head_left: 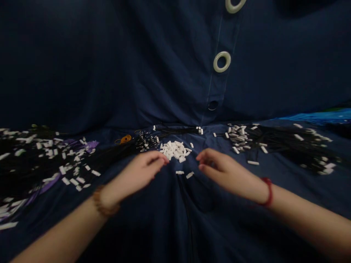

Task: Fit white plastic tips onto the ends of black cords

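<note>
A small heap of white plastic pieces (175, 149) lies on dark blue cloth (170, 219) in front of me. My left hand (142, 170), with a beaded bracelet at the wrist, rests just left of the heap, fingers curled together toward it. My right hand (222, 170), with a red string at the wrist, sits just right of the heap, fingertips pinched together. Whether either hand holds a piece is hidden. Two loose white pieces (184, 174) lie between the hands.
A bundle of black cords with white tags (49, 160) spreads at the left, another bundle (285, 146) at the right, a smaller one (148, 140) behind the heap. An orange item (125, 138) lies nearby. White rings (222, 61) sit in the blue fabric behind.
</note>
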`<state>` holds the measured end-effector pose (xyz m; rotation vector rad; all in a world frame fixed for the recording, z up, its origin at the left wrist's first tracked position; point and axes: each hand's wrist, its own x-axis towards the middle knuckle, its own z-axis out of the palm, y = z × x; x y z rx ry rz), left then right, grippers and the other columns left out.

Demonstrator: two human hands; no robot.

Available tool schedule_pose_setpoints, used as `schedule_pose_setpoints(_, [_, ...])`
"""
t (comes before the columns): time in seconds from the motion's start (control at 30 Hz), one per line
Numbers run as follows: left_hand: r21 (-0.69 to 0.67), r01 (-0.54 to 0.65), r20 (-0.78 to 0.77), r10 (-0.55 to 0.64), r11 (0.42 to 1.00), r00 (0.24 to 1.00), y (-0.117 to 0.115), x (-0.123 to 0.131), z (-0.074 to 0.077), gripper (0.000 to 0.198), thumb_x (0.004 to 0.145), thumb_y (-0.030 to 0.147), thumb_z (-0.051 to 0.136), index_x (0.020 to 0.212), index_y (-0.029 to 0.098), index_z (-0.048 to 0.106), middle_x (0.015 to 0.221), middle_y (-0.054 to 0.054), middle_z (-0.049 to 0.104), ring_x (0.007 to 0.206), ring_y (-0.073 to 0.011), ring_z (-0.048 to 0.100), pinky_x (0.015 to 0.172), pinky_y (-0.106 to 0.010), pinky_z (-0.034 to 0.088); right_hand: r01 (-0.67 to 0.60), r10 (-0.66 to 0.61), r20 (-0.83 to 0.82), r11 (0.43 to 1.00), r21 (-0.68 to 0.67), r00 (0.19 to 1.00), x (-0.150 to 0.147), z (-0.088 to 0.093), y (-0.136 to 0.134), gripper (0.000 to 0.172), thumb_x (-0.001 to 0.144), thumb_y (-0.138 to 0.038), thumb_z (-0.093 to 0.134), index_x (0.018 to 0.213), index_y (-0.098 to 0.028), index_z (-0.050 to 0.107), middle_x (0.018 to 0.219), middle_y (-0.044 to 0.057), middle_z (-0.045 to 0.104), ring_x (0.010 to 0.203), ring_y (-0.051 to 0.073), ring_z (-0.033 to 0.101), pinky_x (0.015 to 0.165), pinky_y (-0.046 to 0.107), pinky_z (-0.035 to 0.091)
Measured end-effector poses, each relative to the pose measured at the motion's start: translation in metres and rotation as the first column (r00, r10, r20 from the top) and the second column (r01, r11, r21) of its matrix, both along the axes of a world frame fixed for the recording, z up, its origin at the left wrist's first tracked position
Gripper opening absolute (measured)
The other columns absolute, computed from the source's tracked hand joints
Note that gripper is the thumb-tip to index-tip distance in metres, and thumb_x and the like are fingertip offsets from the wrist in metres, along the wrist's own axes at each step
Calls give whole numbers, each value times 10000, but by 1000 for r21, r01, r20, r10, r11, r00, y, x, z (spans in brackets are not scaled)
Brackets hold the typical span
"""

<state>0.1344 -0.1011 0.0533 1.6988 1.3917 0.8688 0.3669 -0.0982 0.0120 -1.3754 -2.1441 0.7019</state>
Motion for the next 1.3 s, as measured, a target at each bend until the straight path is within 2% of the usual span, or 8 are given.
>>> schedule_pose_setpoints(0.17, [71, 152, -259, -129, 986, 957, 15, 41, -73, 122, 769, 242, 534, 824, 160, 605, 859, -52, 558, 800, -193, 514, 780, -332, 372, 38, -31, 148, 998, -47, 988, -15, -36, 11, 186, 779, -285, 572, 772, -99, 558, 713, 55, 549, 657, 159, 531, 651, 325, 418])
schedule_pose_setpoints(0.27, [95, 188, -312, -150, 978, 938, 20, 44, -91, 167, 826, 240, 426, 794, 169, 574, 834, -51, 531, 783, -189, 497, 756, -338, 363, 29, -26, 54, 998, -52, 998, -18, -53, 15, 124, 798, -228, 493, 747, -129, 548, 730, 59, 550, 675, 169, 516, 660, 313, 376])
schedule_pose_setpoints(0.4, [-59, 184, -84, -188, 981, 978, 28, 40, -91, 148, 837, 268, 407, 837, 175, 523, 765, -16, 518, 687, -134, 498, 636, -257, 400, 29, -65, -216, 985, -168, 974, -19, -64, 22, 183, 856, -297, 411, 770, -154, 487, 685, 19, 503, 645, 131, 478, 613, 255, 371])
schedule_pose_setpoints(0.5, [-289, 155, 288, -69, 945, 955, 32, 40, -90, 154, 797, 302, 478, 844, 156, 486, 670, 13, 500, 552, -96, 480, 519, -217, 398, -40, -115, -436, 943, -330, 892, -22, -67, 23, 289, 877, -437, 343, 783, -170, 399, 616, -15, 445, 540, 101, 451, 492, 206, 377])
schedule_pose_setpoints(0.57, [-340, 144, 381, -4, 929, 925, 32, 42, -91, 163, 766, 295, 524, 819, 145, 491, 653, 16, 512, 536, -88, 493, 508, -208, 407, -92, -153, -534, 910, -404, 832, -25, -68, 21, 337, 869, -498, 333, 773, -177, 364, 605, -25, 434, 472, 80, 418, 429, 187, 356])
schedule_pose_setpoints(0.77, [-413, 137, 434, 62, 900, 899, 31, 44, -95, 151, 716, 243, 597, 782, 118, 541, 645, 17, 556, 506, -72, 517, 492, -192, 419, -103, -208, -624, 899, -425, 753, -27, -66, 12, 365, 845, -497, 449, 717, -158, 406, 595, -36, 381, 507, 60, 317, 445, 170, 260])
schedule_pose_setpoints(1.13, [-502, 300, 606, 83, 811, 791, 27, 42, -96, 167, 763, 237, 607, 845, 121, 519, 722, 0, 562, 670, -90, 544, 600, -215, 485, -3, -141, -503, 961, -275, 852, -25, -69, 11, 314, 870, -410, 418, 670, -169, 396, 587, -34, 381, 532, 84, 329, 487, 201, 294])
schedule_pose_setpoints(1.3, [-524, 325, 585, 56, 787, 809, 28, 39, -97, 245, 716, 232, 661, 918, 108, 602, 762, -24, 590, 653, -82, 535, 560, -184, 446, -11, -141, -506, 958, -285, 851, -25, -70, 11, 295, 873, -389, 418, 674, -172, 395, 593, -32, 399, 531, 84, 345, 484, 200, 308])
